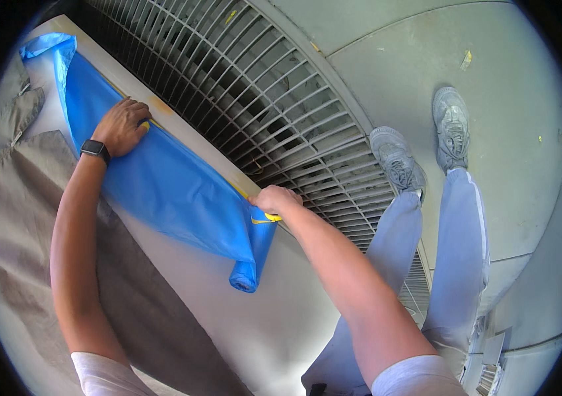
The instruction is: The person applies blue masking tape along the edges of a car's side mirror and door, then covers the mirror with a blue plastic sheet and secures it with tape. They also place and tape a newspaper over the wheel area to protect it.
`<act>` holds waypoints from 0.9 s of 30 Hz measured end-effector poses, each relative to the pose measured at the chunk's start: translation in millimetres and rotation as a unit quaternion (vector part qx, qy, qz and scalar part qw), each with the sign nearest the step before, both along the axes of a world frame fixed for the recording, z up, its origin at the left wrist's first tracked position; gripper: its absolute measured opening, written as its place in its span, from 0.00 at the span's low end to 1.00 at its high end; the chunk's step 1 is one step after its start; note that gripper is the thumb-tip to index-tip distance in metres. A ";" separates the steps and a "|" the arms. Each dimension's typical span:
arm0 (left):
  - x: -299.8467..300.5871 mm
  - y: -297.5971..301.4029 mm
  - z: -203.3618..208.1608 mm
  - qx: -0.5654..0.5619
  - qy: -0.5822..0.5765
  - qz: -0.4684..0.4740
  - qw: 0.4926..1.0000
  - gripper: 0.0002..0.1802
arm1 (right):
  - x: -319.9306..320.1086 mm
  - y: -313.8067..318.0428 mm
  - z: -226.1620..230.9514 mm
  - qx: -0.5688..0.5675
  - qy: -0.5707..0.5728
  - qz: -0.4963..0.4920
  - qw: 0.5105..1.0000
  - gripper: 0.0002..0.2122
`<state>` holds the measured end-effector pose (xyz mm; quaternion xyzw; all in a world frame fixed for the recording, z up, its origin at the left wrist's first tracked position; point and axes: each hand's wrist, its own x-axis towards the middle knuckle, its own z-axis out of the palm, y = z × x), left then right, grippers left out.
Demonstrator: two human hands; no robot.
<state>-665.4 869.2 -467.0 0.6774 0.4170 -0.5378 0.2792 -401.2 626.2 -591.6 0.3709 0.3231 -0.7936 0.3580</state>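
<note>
A blue plastic masking film lies spread along a pale wall surface, running from the upper left down to a small roll at its lower end. A yellow tape edge runs along the film's upper border. My left hand, with a black watch on the wrist, presses flat on the film's upper edge. My right hand pinches the yellow tape edge just above the roll, fingers closed on it.
A metal floor grate runs beside the wall's base. Beyond it is grey concrete floor. My legs in light trousers and grey sneakers stand at right. Grey-brown fabric hangs at left.
</note>
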 end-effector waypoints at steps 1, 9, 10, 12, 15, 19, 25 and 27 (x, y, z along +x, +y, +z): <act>2.5 -2.5 0.4 0.016 -0.012 -0.006 1.000 0.20 | -1.6 -1.0 -2.0 0.002 0.001 0.014 1.000 0.31; 18.6 -49.8 -0.1 -0.001 -0.098 0.003 0.995 0.18 | -5.2 -1.4 -8.2 -0.016 0.015 0.011 1.000 0.30; 22.4 -59.0 0.6 0.003 -0.120 0.004 0.993 0.18 | -4.8 -0.4 -8.2 -0.020 0.015 0.016 1.000 0.29; 34.2 -80.3 0.3 0.006 -0.125 -0.016 0.992 0.19 | -4.2 0.9 -8.9 -0.026 0.016 0.024 0.999 0.29; 58.9 -108.4 -4.5 -0.024 -0.158 0.013 0.987 0.20 | -4.4 1.7 -11.7 -0.032 0.024 0.033 0.999 0.30; 87.5 -133.4 -4.6 -0.071 -0.121 0.050 0.989 0.22 | -3.9 -5.3 -15.5 -0.032 0.038 0.033 0.998 0.33; 105.7 -165.0 -4.3 -0.030 -0.136 0.038 0.990 0.22 | 21.0 -46.5 -20.1 0.010 0.058 -0.045 0.997 0.39; 108.6 -176.5 -5.9 -0.004 -0.143 0.039 0.989 0.21 | 47.7 -73.4 -22.4 0.043 0.037 -0.073 0.996 0.40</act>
